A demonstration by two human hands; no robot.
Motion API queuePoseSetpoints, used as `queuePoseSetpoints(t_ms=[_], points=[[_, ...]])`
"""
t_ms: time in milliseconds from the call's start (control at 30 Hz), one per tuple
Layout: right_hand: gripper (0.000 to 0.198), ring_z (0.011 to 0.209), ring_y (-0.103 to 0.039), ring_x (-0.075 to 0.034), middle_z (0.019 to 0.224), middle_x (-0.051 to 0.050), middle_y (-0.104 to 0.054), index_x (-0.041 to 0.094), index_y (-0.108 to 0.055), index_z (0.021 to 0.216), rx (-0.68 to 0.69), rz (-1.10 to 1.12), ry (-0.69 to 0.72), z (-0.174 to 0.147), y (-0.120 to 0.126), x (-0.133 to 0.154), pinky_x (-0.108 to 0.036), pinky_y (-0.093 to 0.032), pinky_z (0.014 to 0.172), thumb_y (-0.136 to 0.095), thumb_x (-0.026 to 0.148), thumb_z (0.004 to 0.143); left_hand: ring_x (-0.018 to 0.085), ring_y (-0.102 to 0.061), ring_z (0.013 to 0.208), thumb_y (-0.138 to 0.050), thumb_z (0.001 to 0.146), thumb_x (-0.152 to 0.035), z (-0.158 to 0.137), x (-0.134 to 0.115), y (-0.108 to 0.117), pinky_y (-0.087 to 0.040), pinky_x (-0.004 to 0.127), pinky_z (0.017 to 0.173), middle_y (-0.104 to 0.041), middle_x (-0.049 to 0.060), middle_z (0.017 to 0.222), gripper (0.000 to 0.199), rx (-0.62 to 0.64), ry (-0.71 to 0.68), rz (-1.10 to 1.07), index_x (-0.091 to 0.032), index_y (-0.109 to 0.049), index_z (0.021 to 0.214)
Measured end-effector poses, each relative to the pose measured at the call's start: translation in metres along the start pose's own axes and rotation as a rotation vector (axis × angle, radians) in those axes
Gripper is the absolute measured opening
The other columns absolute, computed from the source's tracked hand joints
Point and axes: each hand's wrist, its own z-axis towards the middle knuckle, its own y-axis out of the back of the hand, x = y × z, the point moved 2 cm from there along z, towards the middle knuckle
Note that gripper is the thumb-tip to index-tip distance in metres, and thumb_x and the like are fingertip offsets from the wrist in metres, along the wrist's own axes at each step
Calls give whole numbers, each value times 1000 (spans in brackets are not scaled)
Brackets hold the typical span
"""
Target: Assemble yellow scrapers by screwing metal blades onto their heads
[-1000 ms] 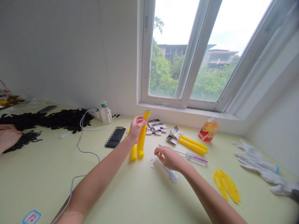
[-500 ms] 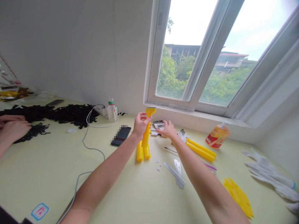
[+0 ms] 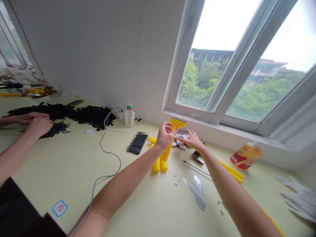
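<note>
My left hand [image 3: 165, 136] is closed around the neck of a yellow scraper [image 3: 168, 149], held up with its wide blade head at the top. Under and behind it, more yellow scrapers [image 3: 156, 164] lie on the table. Beside the held scraper, my right hand [image 3: 191, 140] has its thumb and fingers apart, over or touching small black-and-white packets [image 3: 179, 143]; contact is unclear. Closer to me lie small white nuts [image 3: 176, 179], flat metal blades [image 3: 195, 192] and a thin dark-tipped rod [image 3: 196, 169].
A phone [image 3: 138, 144] and a grey cable [image 3: 101, 144] lie left of my arms. Another person's hands [image 3: 39, 125] work at black pieces [image 3: 96, 117]. A clear bottle [image 3: 129, 115] stands by the wall; an orange bottle [image 3: 247, 155] and white gloves [image 3: 296, 197] are at right.
The view has swung left, so things appear further right. The left hand keeps hold of the scraper, whose head now tilts more. The right hand stays near the packets.
</note>
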Motion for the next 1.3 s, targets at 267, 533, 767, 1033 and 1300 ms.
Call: queuePoseSetpoints(t_ms=[267,533,767,1033,1300], points=[[83,143,-28,-30,155,-9,-26,31,-29,145,-58,276,282,-110,69,-21,-46,-32,113,-69,49,75,11,-57,63,-79,67,-33,-10,-21,0,-46,20,48,-57,2,85,35,471,-16,129,-19,-58,91],[98,146,-22,-30,160,-5,-19,37,-17,151,-62,254,410,-171,105,-21,-46,-35,112,-75,36,72,15,-61,67,-75,73,-34,-28,-54,7,-51,25,58,-66,6,82,20,670,-173,444,-20,-69,86],[104,147,-20,-30,162,-5,-11,38,-13,152,-55,180,501,-187,107,-3,-43,-36,112,-76,38,71,19,-62,76,-74,73,-30,-43,-59,-5,-52,27,68,-68,5,81,11,747,-327,527,-23,-72,82],[100,147,-20,-30,162,-5,-10,39,-14,152,-73,185,484,-185,104,-6,-44,-38,110,-75,38,72,16,-61,76,-80,67,-28,-37,-51,-7,-50,25,68,-66,5,88,31,499,-207,340,-22,-68,95],[101,148,-15,-32,162,-6,-4,39,-14,152,-52,208,524,-192,82,15,-49,-35,111,-76,38,72,8,-51,57,-77,67,-23,-25,-34,-8,-43,20,54,-54,-2,71,29,121,217,-391,-16,-54,83]])
